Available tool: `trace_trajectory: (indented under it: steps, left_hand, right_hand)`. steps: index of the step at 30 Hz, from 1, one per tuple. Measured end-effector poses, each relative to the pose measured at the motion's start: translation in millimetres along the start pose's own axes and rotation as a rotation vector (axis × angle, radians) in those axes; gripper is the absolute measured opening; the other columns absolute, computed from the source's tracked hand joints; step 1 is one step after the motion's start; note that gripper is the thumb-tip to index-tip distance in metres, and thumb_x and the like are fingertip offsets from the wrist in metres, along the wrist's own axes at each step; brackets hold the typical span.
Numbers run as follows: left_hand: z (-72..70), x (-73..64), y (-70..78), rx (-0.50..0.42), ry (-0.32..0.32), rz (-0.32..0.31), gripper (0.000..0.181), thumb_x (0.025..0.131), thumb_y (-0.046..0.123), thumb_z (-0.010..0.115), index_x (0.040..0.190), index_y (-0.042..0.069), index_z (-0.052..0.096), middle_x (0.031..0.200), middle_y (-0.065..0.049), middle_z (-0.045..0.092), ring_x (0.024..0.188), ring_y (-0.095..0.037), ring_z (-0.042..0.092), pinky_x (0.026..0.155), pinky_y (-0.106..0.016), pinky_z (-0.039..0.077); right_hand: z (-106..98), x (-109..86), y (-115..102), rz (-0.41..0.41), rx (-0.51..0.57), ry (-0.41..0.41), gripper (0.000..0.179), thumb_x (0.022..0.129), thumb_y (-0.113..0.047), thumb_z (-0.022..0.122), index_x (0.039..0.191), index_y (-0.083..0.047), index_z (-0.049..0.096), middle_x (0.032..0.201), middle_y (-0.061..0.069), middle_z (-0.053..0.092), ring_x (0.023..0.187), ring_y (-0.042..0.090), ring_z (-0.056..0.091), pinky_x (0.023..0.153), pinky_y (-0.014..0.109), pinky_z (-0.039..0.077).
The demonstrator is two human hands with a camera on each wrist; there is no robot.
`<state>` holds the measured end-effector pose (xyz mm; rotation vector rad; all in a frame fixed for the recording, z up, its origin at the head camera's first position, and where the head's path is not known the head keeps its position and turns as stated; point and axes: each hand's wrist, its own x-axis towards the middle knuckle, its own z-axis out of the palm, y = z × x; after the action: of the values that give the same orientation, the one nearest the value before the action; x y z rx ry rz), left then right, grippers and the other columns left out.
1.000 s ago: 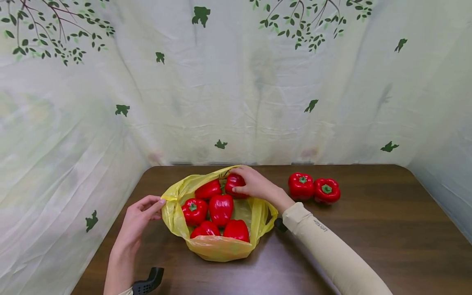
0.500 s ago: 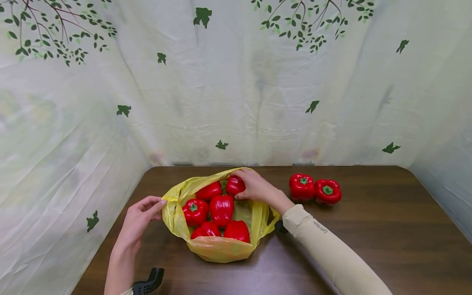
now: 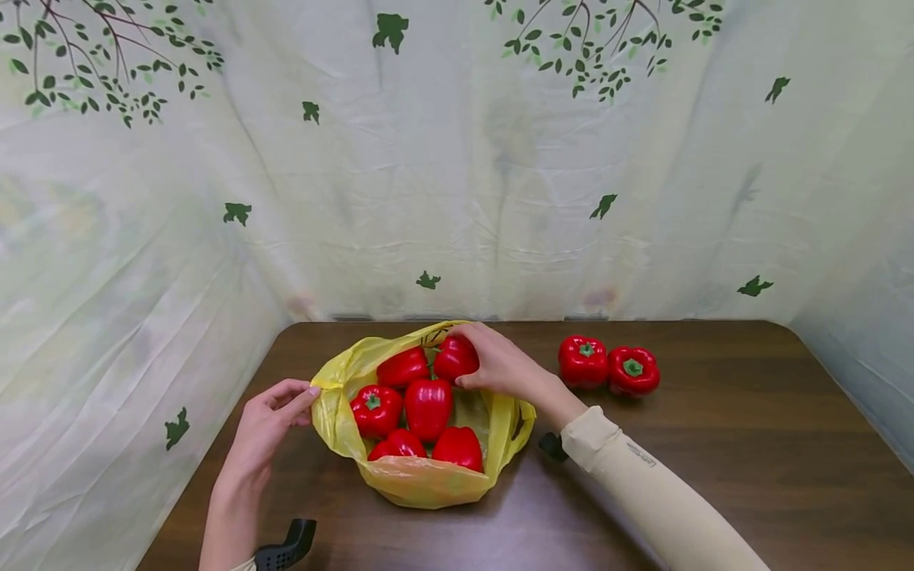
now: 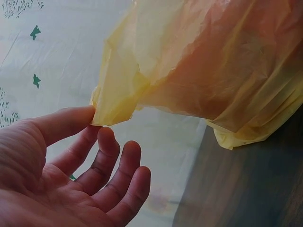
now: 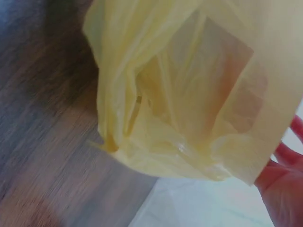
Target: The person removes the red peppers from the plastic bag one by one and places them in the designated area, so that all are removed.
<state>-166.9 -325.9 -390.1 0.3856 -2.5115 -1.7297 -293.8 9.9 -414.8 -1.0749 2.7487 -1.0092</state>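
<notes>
A thin yellow plastic bag (image 3: 421, 485) stands with its mouth spread on the table, holding several glossy red bell peppers (image 3: 428, 408). My left hand (image 3: 267, 424) pinches the bag's left rim between thumb and forefinger; the other fingers are loosely bent, as the left wrist view shows. At the back right of the bag's mouth, my right hand (image 3: 503, 365) grips a red bell pepper (image 3: 455, 359) with the thumb in front and fingers behind. In the right wrist view, the yellow bag (image 5: 156, 156) hides most of that hand and the pepper.
Two more red bell peppers, one (image 3: 583, 362) beside the other (image 3: 633, 371), sit together to the right of the bag on the dark wooden table (image 3: 750, 444). A pale curtain (image 3: 457, 198) with leaf prints hangs behind and along the sides.
The right wrist and sleeve have shifted slightly to the right, and the gripped pepper has turned a little in the hand. The left hand still holds the rim in the same place.
</notes>
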Motion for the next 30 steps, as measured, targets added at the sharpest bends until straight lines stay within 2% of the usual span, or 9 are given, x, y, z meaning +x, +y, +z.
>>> trace_trajectory:
  steps: [8, 18, 23, 30]
  left_hand:
    - [-0.8, -1.5, 0.6, 0.006, -0.009, -0.001, 0.041, 0.095, 0.035, 0.067, 0.115, 0.000, 0.064, 0.098, 0.003, 0.064, 0.085, -0.014, 0.060, 0.078, -0.029, 0.055]
    - [-0.8, -0.7, 0.2, 0.008, -0.008, -0.005, 0.040, 0.094, 0.035, 0.067, 0.114, 0.001, 0.065, 0.098, 0.003, 0.064, 0.086, -0.014, 0.060, 0.077, -0.027, 0.055]
    - [-0.5, -1.1, 0.7, 0.006, -0.010, 0.003, 0.040, 0.094, 0.035, 0.067, 0.114, 0.000, 0.065, 0.098, 0.003, 0.064, 0.085, -0.014, 0.060, 0.076, -0.026, 0.054]
    - [-0.8, -1.7, 1.1, 0.006, -0.015, -0.003, 0.040, 0.094, 0.037, 0.067, 0.113, 0.002, 0.065, 0.098, 0.003, 0.064, 0.085, -0.015, 0.059, 0.077, -0.027, 0.054]
  right_hand:
    - [-8, -18.5, -8, 0.009, 0.020, 0.087, 0.069, 0.074, -0.032, 0.085, 0.133, -0.018, 0.051, 0.125, -0.002, 0.056, 0.106, 0.014, 0.056, 0.083, 0.033, 0.054]
    - [-17, -42.0, -15, 0.006, -0.033, 0.182, 0.067, 0.072, -0.039, 0.084, 0.130, -0.023, 0.054, 0.120, -0.007, 0.058, 0.102, 0.010, 0.055, 0.077, 0.032, 0.054]
    - [-22, -53.0, -18, -0.021, 0.007, 0.216, 0.067, 0.072, -0.035, 0.085, 0.130, -0.021, 0.055, 0.120, -0.007, 0.057, 0.103, 0.011, 0.053, 0.079, 0.032, 0.053]
    - [-27, -69.5, -22, -0.023, 0.144, 0.226, 0.068, 0.071, -0.025, 0.087, 0.130, -0.018, 0.052, 0.121, -0.007, 0.057, 0.099, 0.013, 0.058, 0.078, 0.037, 0.057]
